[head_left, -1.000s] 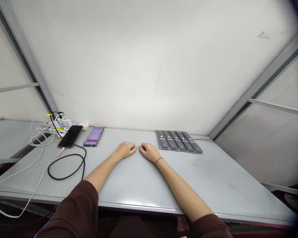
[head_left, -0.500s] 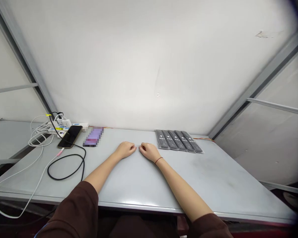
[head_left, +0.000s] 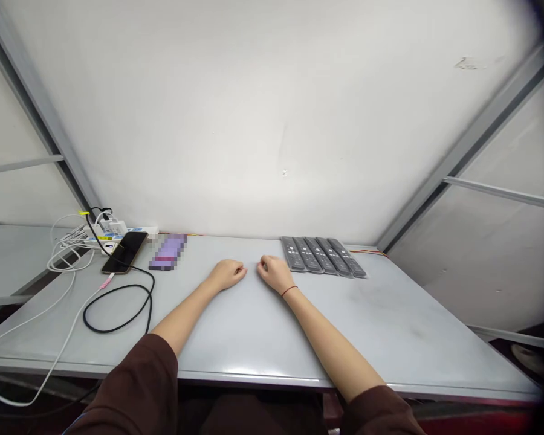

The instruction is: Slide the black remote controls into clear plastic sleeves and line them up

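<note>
My left hand (head_left: 227,275) rests on the grey table (head_left: 245,338), curled into a loose fist with nothing in it. Across a small gap, my right hand (head_left: 275,273) is also closed on the tabletop, and no object shows in its fingers. A red string bracelet (head_left: 289,290) circles the right wrist. Just right of that hand lies a row of several black remote controls (head_left: 323,257) in clear plastic sleeves, side by side and apart from the hand. Neither hand touches an object other than the table.
At the left, a black phone (head_left: 125,252) leans by a white power strip (head_left: 145,232) with chargers and tangled white cables (head_left: 68,251). A second, blurred phone (head_left: 168,252) lies beside it. A black cable (head_left: 118,329) loops toward the front edge. A white wall (head_left: 272,121) stands behind.
My right hand has shifted slightly right, widening the gap between the hands. The whole view has moved a little. Both hands stay closed.
</note>
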`<move>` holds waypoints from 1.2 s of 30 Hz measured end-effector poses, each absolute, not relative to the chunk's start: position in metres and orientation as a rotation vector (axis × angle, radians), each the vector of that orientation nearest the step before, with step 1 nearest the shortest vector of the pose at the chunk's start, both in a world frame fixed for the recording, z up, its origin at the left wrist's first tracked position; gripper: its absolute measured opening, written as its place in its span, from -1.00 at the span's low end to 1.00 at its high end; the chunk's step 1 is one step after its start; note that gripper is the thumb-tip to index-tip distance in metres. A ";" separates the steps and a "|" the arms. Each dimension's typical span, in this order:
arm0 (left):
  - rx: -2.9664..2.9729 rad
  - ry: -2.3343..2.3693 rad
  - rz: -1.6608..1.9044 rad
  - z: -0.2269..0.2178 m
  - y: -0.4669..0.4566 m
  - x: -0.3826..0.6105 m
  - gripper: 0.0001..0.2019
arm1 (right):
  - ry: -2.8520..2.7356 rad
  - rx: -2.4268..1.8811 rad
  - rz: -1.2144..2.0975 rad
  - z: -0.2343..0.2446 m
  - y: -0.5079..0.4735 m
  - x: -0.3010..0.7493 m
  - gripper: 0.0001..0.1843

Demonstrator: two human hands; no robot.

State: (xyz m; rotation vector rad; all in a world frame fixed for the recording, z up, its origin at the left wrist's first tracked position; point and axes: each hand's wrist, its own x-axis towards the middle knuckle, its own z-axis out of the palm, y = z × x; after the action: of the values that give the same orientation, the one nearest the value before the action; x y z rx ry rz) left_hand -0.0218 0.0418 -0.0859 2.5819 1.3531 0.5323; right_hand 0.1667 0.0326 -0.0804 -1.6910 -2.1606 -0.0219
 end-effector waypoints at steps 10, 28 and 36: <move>2.503 1.337 0.542 -0.084 0.039 -0.022 -0.70 | -1.697 -2.176 -0.130 -0.067 0.029 0.205 -0.72; 1.058 1.084 1.154 -0.055 0.027 0.015 -0.65 | -1.403 -1.239 1.151 -0.038 -0.011 0.126 -0.46; 0.549 0.813 1.278 -0.020 0.013 -0.003 -0.48 | -1.101 -1.035 1.658 -0.050 -0.030 0.114 -0.41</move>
State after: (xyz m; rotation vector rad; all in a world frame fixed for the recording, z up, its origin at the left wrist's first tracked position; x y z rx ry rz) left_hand -0.0033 0.0126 -0.0197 0.5491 0.8129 1.2778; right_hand 0.1139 -0.0305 -0.0497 -1.0348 -1.1005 1.6582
